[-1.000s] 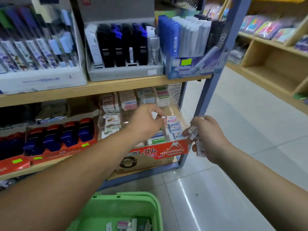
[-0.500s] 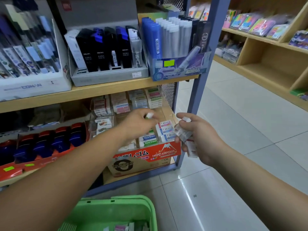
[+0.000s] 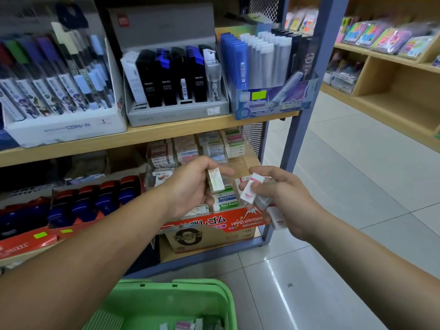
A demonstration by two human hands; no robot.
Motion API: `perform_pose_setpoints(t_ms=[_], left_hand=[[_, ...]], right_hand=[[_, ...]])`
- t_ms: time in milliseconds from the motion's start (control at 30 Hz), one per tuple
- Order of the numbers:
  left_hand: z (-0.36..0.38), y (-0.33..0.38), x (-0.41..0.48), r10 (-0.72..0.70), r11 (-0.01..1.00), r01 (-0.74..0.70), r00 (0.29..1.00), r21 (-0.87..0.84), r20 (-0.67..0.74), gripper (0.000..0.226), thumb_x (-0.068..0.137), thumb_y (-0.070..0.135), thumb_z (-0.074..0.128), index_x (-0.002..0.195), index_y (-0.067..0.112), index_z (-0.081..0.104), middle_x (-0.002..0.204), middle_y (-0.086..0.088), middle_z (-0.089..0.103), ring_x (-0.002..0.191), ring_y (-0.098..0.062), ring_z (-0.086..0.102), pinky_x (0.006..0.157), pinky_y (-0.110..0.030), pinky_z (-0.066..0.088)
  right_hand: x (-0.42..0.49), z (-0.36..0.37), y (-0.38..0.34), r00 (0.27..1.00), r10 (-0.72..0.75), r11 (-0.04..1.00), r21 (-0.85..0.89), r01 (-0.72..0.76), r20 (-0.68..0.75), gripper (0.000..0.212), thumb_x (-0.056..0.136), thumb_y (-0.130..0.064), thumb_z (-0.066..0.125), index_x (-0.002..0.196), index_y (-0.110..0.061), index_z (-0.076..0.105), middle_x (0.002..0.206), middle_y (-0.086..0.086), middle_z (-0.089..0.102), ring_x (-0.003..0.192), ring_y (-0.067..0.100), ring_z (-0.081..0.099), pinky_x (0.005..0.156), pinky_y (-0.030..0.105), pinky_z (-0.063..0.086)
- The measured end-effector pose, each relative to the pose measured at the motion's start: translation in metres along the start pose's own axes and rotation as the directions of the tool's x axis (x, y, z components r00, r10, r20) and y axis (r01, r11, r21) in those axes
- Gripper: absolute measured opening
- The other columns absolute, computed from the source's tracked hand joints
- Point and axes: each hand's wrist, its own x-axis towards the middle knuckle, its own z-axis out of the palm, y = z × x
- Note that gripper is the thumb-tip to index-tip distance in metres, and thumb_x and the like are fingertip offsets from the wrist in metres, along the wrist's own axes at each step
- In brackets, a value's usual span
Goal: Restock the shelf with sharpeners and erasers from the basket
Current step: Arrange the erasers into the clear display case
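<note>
A white pen box (image 3: 66, 129), a grey refill tray (image 3: 176, 114) and a blue pen box (image 3: 273, 104) stand side by side.

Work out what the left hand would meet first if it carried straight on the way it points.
Probably the clear display rack of stacked erasers just behind the left hand and the eraser its fingers hold, though depth is unclear.
</note>
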Motion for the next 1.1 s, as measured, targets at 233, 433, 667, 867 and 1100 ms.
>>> perform_pose_setpoints(t_ms=[233,433,667,867,1100], left_hand=[[-0.024,0.006,-0.013,0.207,0.913,-0.053,0.914,0.404,-0.348,0.015,0.092,0.012,0.076,0.105,0.017,0.069,0.092,-0.006,0.075,0.075,-0.016,0.073,0.066,-0.030,0.059],[-0.062,-0.021,-0.029,0.258,0.825,0.009,0.883,0.565,-0.392,0.024,0.081,0.018,0.087,0.097,0.021,0.070,0.091,-0.006,0.075,0.080,-0.024,0.075,0.070,-0.046,0.065],[-0.065,-0.045,-0.015,0.301,0.690,-0.034,0.922,0.723,-0.244,0.011,0.091,0.029,0.078,0.101,0.025,0.076,0.096,0.009,0.071,0.093,-0.009,0.068,0.084,-0.030,0.058],[-0.069,-0.039,-0.012,0.274,0.342,-0.074,0.961,0.937,-0.025,0.040,0.098,0.045,0.064,0.134,0.029,0.067,0.124,0.012,0.052,0.115,-0.012,0.055,0.100,-0.038,0.050],[-0.079,-0.040,-0.016,0.254,0.423,-0.129,0.967,0.897,0.019,0.036,0.094,0.036,0.073,0.130,0.031,0.068,0.116,0.015,0.059,0.101,-0.003,0.058,0.085,-0.019,0.047]], right_hand=[[0.005,0.005,0.006,0.993,-0.044,0.998,-0.049,0.039,-0.113,0.018,0.099,-0.023,0.071,0.115,-0.027,0.065,0.108,0.003,0.075,0.078,0.024,0.080,0.062,0.040,0.064],[0.008,0.038,0.006,0.999,-0.026,0.998,-0.056,0.025,-0.020,0.015,0.099,-0.018,0.070,0.113,-0.024,0.068,0.103,0.007,0.078,0.078,0.024,0.080,0.069,0.045,0.066],[0.010,0.058,0.003,0.999,-0.043,0.997,-0.068,0.043,-0.004,0.018,0.098,-0.013,0.070,0.114,-0.021,0.070,0.107,0.008,0.076,0.078,0.029,0.079,0.079,0.066,0.060],[0.018,0.051,0.009,0.997,-0.020,0.999,-0.038,0.017,-0.069,0.018,0.098,-0.015,0.071,0.114,-0.023,0.071,0.106,0.006,0.077,0.077,0.024,0.080,0.059,0.037,0.064],[0.018,0.051,0.010,0.999,-0.008,0.998,-0.060,0.006,-0.042,0.020,0.097,-0.017,0.073,0.114,-0.028,0.072,0.111,0.003,0.076,0.079,0.024,0.080,0.069,0.046,0.066]])
